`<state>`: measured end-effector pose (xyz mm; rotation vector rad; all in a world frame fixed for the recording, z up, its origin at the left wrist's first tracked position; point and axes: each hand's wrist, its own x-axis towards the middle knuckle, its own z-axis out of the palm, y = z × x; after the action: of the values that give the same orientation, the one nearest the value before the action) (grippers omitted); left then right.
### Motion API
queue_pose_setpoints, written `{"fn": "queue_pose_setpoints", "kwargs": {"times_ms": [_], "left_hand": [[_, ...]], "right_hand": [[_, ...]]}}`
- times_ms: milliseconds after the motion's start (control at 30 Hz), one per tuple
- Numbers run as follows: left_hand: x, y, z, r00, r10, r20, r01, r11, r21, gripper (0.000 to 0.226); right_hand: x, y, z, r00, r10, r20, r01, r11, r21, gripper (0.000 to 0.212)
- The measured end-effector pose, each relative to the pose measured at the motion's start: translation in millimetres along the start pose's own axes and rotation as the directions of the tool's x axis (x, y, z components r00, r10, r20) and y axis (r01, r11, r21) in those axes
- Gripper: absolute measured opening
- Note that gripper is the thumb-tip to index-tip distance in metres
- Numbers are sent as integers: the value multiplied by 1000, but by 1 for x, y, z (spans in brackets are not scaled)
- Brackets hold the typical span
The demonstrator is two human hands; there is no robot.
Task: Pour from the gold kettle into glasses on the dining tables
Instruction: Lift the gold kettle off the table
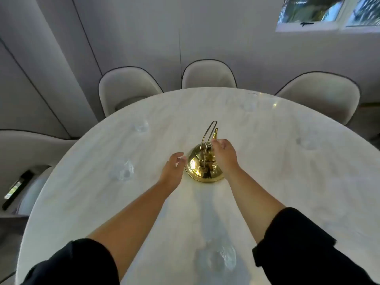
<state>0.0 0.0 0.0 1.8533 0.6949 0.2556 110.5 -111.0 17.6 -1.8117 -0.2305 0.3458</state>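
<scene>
While the gold kettle (204, 165) sits upright near the middle of the round marble table (287, 182), I have my right hand (225, 154) at its lid knob beside the raised wire handle (208, 134), fingers loosely apart and not clamped on anything, and my left hand (173, 168) hangs just beside the body, fingers apart too. I judge this the reach-and-grasp step, nothing poured yet. Next I need my fingers closed on that handle, then a lift toward a clear glass, perhaps the one at left (122, 171) or the nearest one (216, 258).
</scene>
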Motion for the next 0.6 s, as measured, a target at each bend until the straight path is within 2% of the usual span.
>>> {"fn": "queue_pose_setpoints", "kwargs": {"times_ms": [100,133,233,367,467,600], "left_hand": [[27,-6,3,997,-67,42,70,995,-66,39],[33,-7,6,994,-91,63,96,991,-93,40],[51,-21,17,984,-122,130,134,987,-90,45],[73,-35,30,970,-144,195,147,989,-4,54],[81,-40,35,956,-202,211,196,979,47,60],[84,-37,38,927,-275,254,295,954,-43,59]], "right_hand": [[14,4,24,1000,11,-26,-10,999,42,47],[13,8,33,999,28,-27,-25,997,76,49],[14,21,51,999,44,-28,-37,976,214,38],[24,29,59,998,13,-68,8,954,299,46],[26,31,61,982,8,-187,49,953,298,50],[30,34,51,954,43,-297,33,968,247,54]]}}
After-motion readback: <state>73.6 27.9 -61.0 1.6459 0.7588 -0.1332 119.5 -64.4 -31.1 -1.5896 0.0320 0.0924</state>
